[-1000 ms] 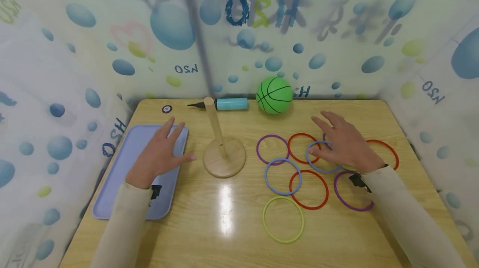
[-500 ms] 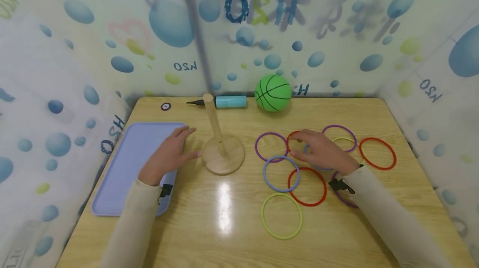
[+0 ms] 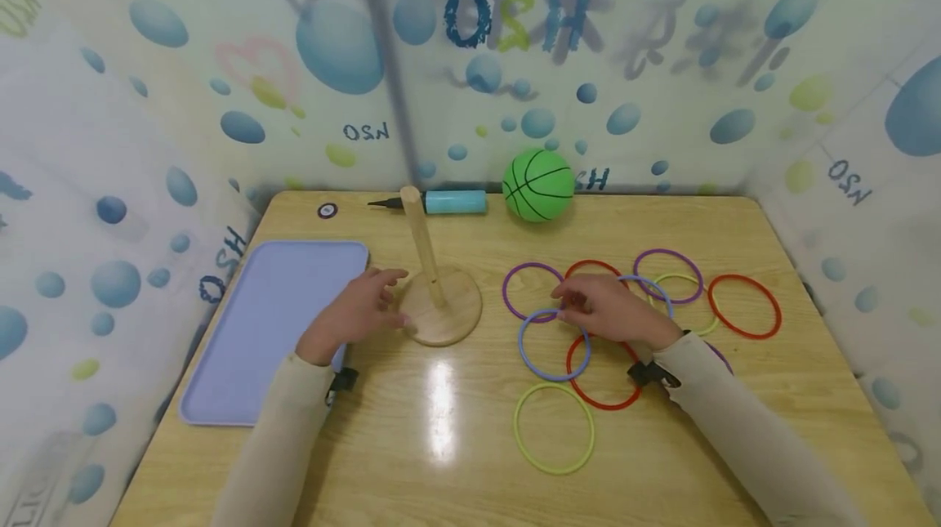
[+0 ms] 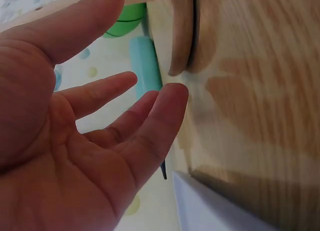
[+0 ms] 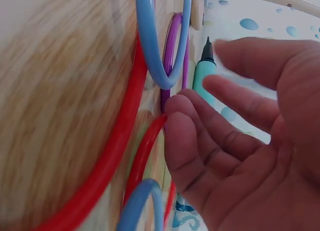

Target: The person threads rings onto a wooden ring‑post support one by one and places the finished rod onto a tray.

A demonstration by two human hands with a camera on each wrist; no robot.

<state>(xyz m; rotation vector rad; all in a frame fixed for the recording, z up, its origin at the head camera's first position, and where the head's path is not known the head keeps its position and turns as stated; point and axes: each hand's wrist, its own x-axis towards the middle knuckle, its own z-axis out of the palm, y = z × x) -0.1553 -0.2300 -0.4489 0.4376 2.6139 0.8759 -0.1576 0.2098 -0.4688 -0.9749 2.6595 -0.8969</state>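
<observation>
My right hand (image 3: 613, 308) hovers low over a group of plastic rings with fingers loosely bent and nothing between them. Its fingertips are close by the near-left purple ring (image 3: 505, 292) and the blue ring (image 3: 521, 343); in the right wrist view the blue ring (image 5: 150, 41) stands out in front of the fingers. Red rings (image 3: 604, 408) lie partly under that hand. To the left, my left hand (image 3: 353, 314) holds nothing, its relaxed fingers at the edge of the round wooden base (image 3: 459, 310) with an upright peg (image 3: 419, 233). The left wrist view shows its bare palm (image 4: 75, 186).
A lavender tray (image 3: 272, 306) lies left, partly under the left forearm. A blue pump (image 3: 456, 202) and a green ball (image 3: 539, 186) sit along the back edge. A yellow ring (image 3: 517, 429) lies in front; another red ring (image 3: 778, 310) is far right. Patterned curtains surround the table.
My right hand has moved left and lower over the rings, uncovering the rings at the far right. My left hand has moved right, from over the tray to the wooden base.
</observation>
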